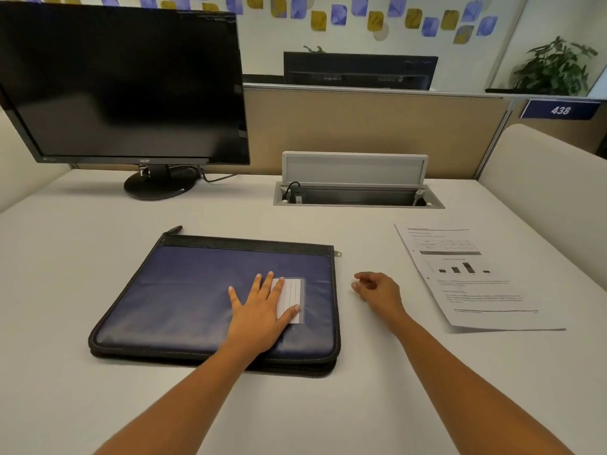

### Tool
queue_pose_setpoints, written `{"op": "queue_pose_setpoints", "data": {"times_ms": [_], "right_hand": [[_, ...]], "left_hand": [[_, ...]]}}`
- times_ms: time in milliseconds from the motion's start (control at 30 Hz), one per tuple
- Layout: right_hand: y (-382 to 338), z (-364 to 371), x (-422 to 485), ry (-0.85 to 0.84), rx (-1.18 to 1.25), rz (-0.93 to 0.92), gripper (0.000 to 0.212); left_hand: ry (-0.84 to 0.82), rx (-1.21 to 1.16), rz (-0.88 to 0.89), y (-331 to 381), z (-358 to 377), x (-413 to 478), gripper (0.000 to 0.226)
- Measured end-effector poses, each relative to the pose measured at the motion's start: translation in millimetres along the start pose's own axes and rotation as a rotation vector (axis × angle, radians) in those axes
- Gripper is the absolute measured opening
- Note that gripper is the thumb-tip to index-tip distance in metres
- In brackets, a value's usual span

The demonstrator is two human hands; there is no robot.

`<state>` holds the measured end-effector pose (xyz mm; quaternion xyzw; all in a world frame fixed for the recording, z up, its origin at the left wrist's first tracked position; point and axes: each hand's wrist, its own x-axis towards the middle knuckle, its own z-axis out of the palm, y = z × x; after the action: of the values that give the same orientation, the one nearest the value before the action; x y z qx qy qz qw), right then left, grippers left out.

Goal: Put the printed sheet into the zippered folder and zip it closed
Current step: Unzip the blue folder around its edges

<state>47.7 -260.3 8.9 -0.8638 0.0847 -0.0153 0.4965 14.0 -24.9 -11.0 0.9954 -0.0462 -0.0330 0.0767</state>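
Note:
A dark blue zippered folder [184, 290] with black edging lies flat on the white desk, its zip pull [338, 254] at the far right corner. My left hand [259, 310] rests flat on its cover with fingers spread, partly over a white lined label [290, 300]. My right hand [377, 292] hovers just right of the folder, fingers loosely curled, holding nothing. The printed sheet [473, 277], with a table, a bar chart and text, lies flat on the desk to the right of that hand.
A black monitor [121, 83] on a round stand occupies the back left. An open cable hatch [356, 192] with a raised lid sits at the back centre. A beige partition [377, 133] closes off the rear; a padded divider [551, 172] borders the right.

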Motion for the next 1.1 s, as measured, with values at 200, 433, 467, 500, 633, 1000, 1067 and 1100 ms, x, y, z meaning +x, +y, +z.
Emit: {"op": "queue_pose_setpoints", "data": {"times_ms": [200,433,467,500,633,1000,1067,1100], "right_hand": [[-12,27,33,0.002,-0.256,-0.055,0.044],[-20,40,63,0.003,-0.301,-0.080,0.036],[-21,42,65,0.019,-0.286,-0.078,0.034],[-22,44,67,0.038,-0.275,-0.074,0.033],[-25,51,69,0.125,-0.226,-0.067,0.023],[-15,55,48,0.226,-0.159,-0.051,0.019],[-14,54,41,0.231,-0.142,-0.050,0.017],[-14,53,37,0.236,-0.132,-0.054,0.017]], "left_hand": [[0.031,0.013,0.004,0,5,0,0.073],[0.053,0.032,0.006,-1,8,0,0.073],[0.053,0.028,0.006,-1,8,0,0.073],[0.054,0.024,0.006,0,9,0,0.073],[0.059,0.015,0.007,-1,10,1,0.073],[0.072,0.018,0.001,-1,12,2,0.075],[0.078,0.014,0.001,0,11,2,0.075],[0.080,0.011,0.001,0,11,2,0.075]]}}
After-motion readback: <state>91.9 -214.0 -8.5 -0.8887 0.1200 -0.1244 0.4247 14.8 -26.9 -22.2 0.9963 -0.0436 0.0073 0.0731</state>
